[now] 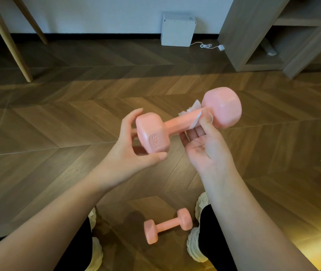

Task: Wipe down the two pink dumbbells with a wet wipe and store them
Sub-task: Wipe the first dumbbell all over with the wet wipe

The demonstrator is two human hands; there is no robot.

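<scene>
Your left hand (134,145) grips the near head of the held dumbbell (177,124). Its fingers (134,116) curl over the top and far side of that head, with the thumb underneath. The held dumbbell is in the air in front of you, well above the floor (58,124). Its handle runs from lower left up to the far head at upper right. The near head has an embossed mark facing you, too blurred to read.

Your right hand (204,151) is palm up under the handle, right beside the far head. It's holding the wet wipe (193,107), which is wrapped round that end of the handle. The thumb presses the wipe against the near side and the fingers are beneath. Part of the wipe sticks up behind the handle, touching the far head.

The second dumbbell (167,224) lies on the floor between your shoes (196,243), closer to the right one. Neither hand touches it.

Far side of the floor, against the wall: a white box (177,30) with a cable (204,45) trailing to its right. The shelf unit (253,36) is at the upper right and the wooden legs (9,40) at the upper left.
</scene>
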